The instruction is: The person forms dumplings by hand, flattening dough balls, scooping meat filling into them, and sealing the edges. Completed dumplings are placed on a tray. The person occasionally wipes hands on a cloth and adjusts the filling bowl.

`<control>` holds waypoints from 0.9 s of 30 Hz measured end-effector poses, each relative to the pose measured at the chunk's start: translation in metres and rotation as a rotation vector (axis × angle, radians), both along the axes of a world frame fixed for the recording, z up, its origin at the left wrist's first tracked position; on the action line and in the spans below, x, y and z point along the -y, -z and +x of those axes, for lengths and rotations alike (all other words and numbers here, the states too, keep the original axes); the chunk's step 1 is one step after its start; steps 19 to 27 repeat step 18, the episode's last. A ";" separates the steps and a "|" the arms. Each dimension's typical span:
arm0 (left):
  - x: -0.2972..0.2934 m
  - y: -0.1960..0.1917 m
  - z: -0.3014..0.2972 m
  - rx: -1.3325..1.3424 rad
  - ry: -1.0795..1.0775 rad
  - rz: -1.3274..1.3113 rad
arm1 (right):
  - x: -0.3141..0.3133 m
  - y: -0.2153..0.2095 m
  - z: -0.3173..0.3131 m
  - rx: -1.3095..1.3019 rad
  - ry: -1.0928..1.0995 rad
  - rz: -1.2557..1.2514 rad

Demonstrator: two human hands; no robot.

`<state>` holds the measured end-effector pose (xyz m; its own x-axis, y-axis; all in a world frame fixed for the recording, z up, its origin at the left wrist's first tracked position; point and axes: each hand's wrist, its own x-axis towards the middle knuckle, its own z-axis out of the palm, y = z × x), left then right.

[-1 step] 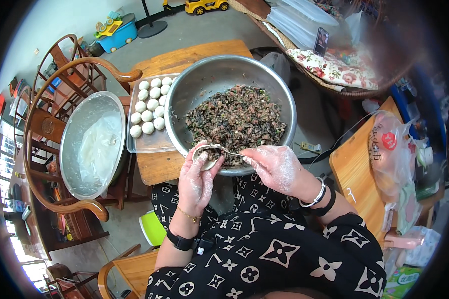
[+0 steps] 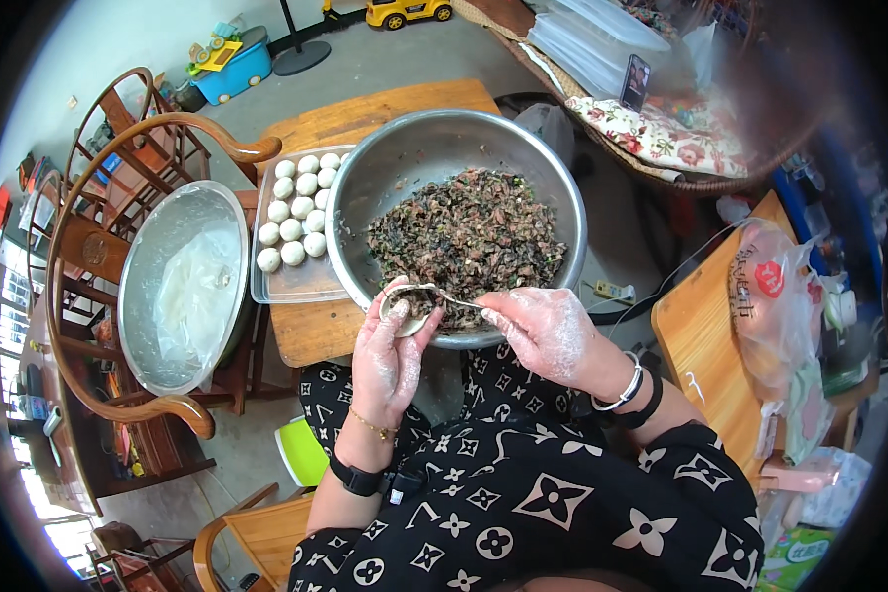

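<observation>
At far left, a wide metal basin (image 2: 183,286) coated with pale dough residue rests on the seat of a round-backed wooden chair (image 2: 89,247). Just right of it, a clear rectangular tray (image 2: 301,281) lies on the wooden surface (image 2: 385,104) and carries rows of white dough balls (image 2: 296,212), each touching or nearly touching its neighbour. The tray's right edge is tucked under the rim of a large steel bowl (image 2: 434,138), which holds a dark chopped filling (image 2: 469,237) heaped toward its near side. At the bowl's near rim, the floured left hand (image 2: 390,355) is cupped, fingers curled up around a thin round dough wrapper (image 2: 405,311) lying in its palm. A metal spoon (image 2: 439,294) reaches across the wrapper, its bowl end over the dough. The floured right hand (image 2: 548,331) has its fingers pinched closed on the spoon's handle, just right of the wrapper and over the bowl's edge. At far right, a printed plastic bag (image 2: 770,296) sits on a second wooden surface (image 2: 701,345).
</observation>
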<state>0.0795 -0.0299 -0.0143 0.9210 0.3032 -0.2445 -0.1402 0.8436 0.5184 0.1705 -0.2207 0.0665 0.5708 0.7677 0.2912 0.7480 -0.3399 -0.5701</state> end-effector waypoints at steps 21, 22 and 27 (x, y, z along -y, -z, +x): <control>0.003 -0.007 0.005 0.075 0.026 0.007 | -0.005 0.015 -0.014 -0.048 -0.024 0.053; 0.003 -0.007 0.005 0.075 0.026 0.007 | -0.005 0.015 -0.014 -0.048 -0.024 0.053; 0.003 -0.007 0.005 0.075 0.026 0.007 | -0.005 0.015 -0.014 -0.048 -0.024 0.053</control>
